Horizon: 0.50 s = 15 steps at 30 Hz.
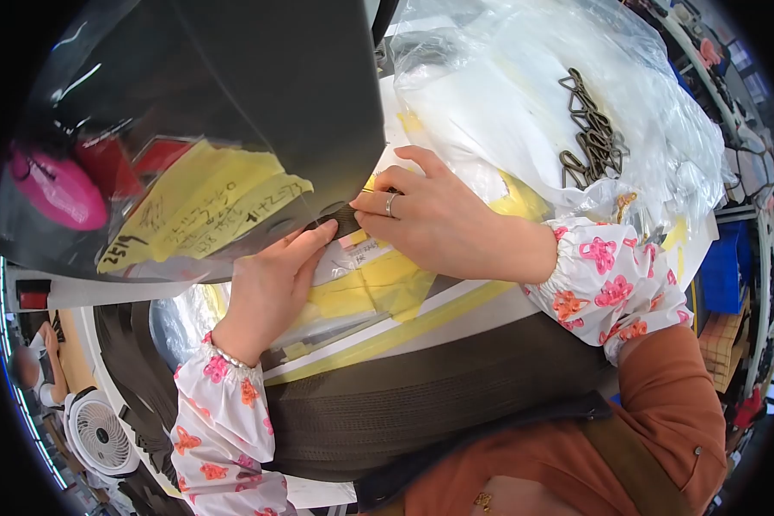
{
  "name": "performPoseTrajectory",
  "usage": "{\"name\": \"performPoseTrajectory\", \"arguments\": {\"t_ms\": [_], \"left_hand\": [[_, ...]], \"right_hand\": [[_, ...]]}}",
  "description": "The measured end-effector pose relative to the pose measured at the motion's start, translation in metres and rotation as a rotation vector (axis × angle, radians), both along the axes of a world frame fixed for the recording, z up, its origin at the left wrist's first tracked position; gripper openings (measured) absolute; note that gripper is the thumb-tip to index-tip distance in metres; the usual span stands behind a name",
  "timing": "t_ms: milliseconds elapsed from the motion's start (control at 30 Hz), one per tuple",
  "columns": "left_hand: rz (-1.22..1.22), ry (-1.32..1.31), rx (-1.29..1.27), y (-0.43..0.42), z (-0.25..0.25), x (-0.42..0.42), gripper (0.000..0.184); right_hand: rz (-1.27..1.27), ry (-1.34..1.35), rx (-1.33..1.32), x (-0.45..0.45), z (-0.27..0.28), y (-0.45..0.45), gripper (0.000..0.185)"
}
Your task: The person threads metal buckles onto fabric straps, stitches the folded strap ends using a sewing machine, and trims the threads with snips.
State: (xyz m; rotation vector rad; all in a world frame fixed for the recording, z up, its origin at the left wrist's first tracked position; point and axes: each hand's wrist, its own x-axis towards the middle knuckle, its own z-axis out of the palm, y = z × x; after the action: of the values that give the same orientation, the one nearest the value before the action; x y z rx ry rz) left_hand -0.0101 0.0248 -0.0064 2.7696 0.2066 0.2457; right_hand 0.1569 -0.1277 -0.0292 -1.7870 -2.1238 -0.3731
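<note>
Both hands meet at the lower edge of a large dark, rounded cover (pixel 301 95). Between them is a small strip of dark ribbed knit fabric (pixel 346 224). My left hand (pixel 271 288) pinches the strip's left side with thumb and forefinger. From the right, my right hand (pixel 443 215) has bent fingers closed on its other end, close to the cover's edge. Part of the strip is hidden by the fingers and the cover. Below the hands, a dark brown knitted piece (pixel 439 396) lies across my lap and the table edge.
Clear plastic bags (pixel 507 95) spread at the upper right, with a dark twisted cord (pixel 589 138) on them. Yellow handwritten paper (pixel 206 206) and a pink object (pixel 58 191) show on the cover. A white fan (pixel 101 434) and another person (pixel 47 370) are at the left.
</note>
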Motion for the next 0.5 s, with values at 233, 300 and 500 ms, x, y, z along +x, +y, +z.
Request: {"name": "performPoseTrajectory", "arguments": {"t_ms": [233, 300, 500], "left_hand": [[-0.029, -0.059, 0.012, 0.005, -0.007, 0.000, 0.025], [-0.030, -0.065, 0.003, 0.008, -0.009, 0.000, 0.026], [0.079, 0.112, -0.027, 0.024, -0.019, -0.001, 0.027]], "right_hand": [[-0.012, -0.002, -0.064, 0.002, 0.003, 0.004, 0.021], [-0.024, -0.001, -0.095, 0.003, 0.006, 0.005, 0.025], [-0.040, -0.051, -0.072, 0.012, 0.001, 0.018, 0.016]]}}
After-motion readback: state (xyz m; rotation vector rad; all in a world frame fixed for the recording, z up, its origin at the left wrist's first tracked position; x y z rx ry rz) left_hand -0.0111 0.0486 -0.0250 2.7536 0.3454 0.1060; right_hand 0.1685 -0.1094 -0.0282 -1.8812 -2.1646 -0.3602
